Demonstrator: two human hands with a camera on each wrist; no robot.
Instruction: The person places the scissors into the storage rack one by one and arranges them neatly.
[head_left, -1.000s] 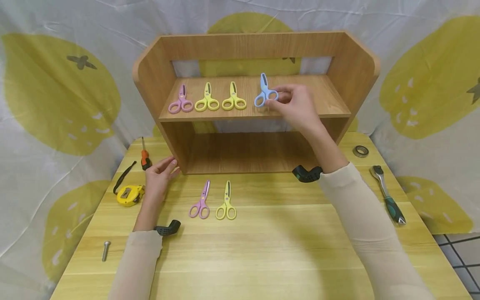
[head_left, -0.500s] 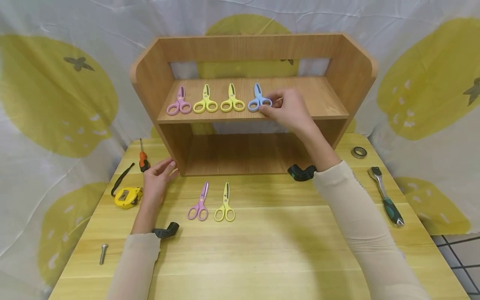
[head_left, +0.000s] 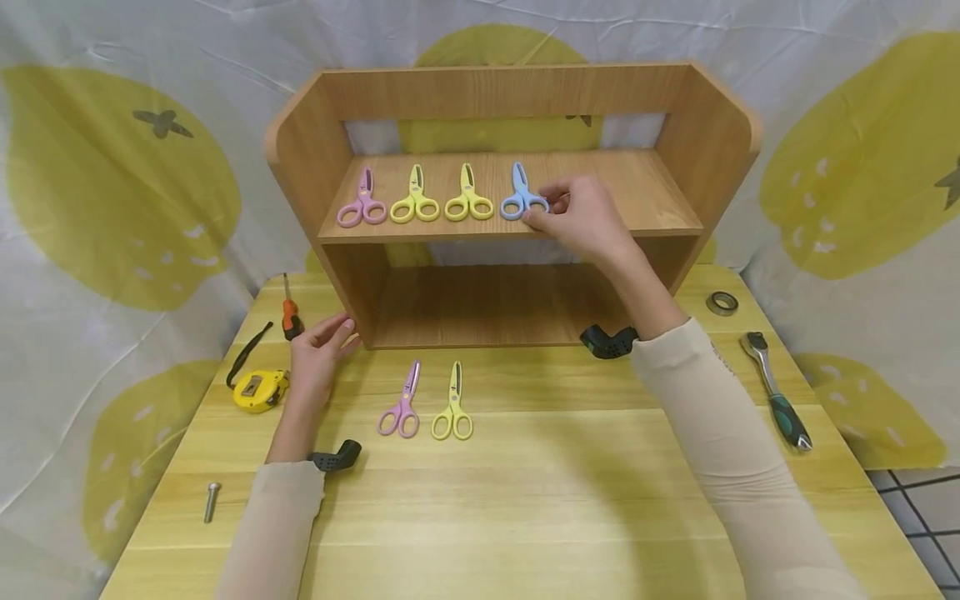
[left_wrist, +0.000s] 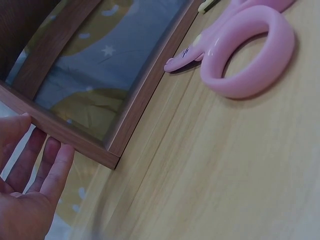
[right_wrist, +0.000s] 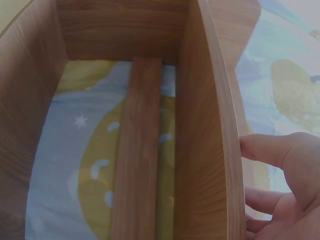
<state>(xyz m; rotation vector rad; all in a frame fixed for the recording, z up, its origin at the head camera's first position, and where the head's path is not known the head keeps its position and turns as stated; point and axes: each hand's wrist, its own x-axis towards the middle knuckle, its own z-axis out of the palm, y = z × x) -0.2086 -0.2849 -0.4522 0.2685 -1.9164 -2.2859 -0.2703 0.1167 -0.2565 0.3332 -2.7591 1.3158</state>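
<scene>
My right hand (head_left: 588, 215) is over the upper board of a wooden desk shelf (head_left: 615, 179), its thumb and fingers pinching the right handle loop of blue scissors (head_left: 520, 200). The blades of this pair point toward the back. To its left, pink scissors (head_left: 363, 200) and two yellow pairs, one of them the nearer yellow scissors (head_left: 468, 196), lie in a row. My left hand (head_left: 318, 354) touches the shelf's lower left side with extended fingers. In the right wrist view, the right hand (right_wrist: 290, 185) shows beside the board's front edge, and the scissors are hidden.
In front of the shelf lie more pink scissors (head_left: 405, 404) and yellow scissors (head_left: 453, 408). A screwdriver (head_left: 290, 312), tape measure (head_left: 258, 390) and bolt (head_left: 212, 502) are on the left. On the right are a tape roll (head_left: 722, 302) and a ratchet wrench (head_left: 780, 396).
My right hand has lowered the blue scissors and brought them left and toward the front of the upper board, into line with the others. The left hand has stayed at the shelf's side.
</scene>
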